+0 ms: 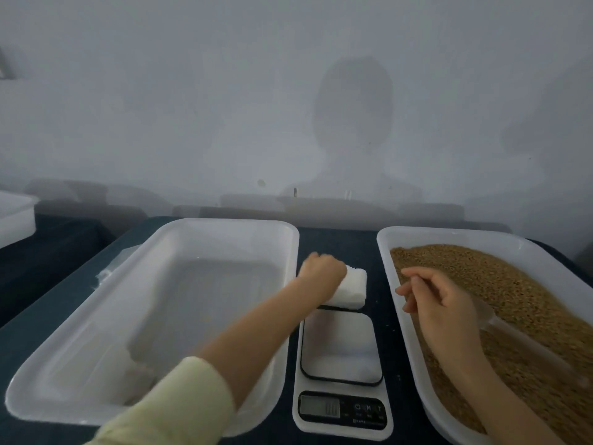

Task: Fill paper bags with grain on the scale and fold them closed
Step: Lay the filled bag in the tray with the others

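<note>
A stack of white paper bags lies on the dark table just behind the scale. My left hand reaches across the scale and grips the left end of that stack with curled fingers. The scale's platform is bare. To the right stands a white tray full of brown grain. My right hand is over the grain, its fingers curled round the handle of a clear plastic scoop that rests in the grain.
A large white tray sits to the left of the scale, with a blurred white bag in its near left corner. Another white container stands at the far left. A pale wall rises close behind the table.
</note>
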Available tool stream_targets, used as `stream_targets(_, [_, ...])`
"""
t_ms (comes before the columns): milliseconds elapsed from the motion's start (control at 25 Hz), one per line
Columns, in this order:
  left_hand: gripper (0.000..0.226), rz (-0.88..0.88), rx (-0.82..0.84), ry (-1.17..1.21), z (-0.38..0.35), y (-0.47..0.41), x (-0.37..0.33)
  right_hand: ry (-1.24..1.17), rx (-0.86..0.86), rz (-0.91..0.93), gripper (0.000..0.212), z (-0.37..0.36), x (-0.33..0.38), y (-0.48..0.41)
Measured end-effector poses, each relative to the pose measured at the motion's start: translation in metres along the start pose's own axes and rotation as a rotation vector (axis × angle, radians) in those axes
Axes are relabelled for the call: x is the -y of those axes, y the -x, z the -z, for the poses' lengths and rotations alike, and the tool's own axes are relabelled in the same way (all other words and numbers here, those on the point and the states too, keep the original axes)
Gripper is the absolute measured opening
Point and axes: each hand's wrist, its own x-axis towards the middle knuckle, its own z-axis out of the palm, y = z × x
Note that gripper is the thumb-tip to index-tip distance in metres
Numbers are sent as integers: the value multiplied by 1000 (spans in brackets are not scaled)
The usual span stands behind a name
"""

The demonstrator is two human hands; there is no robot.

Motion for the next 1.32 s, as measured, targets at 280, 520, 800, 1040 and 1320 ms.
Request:
stream_targets(280, [47,78,429,144,-16,-62,-13,37,19,14,23,-3,-5,-5])
stream_targets(520, [35,149,161,409,-15,-46,-6,3,38,19,23,-5,-4,-3])
stream_targets(800, [22,592,-624,1262,22,1,42,6,38,-22,21,-4,-4,-3])
stream_targets(1040, [13,528,-427,2387,32,65,36,-148,284,-304,19,-14,5,-14])
stream_targets(1320, [19,516,-226,2414,-2,103,-1,-558,518,-617,22,-28,14,-22])
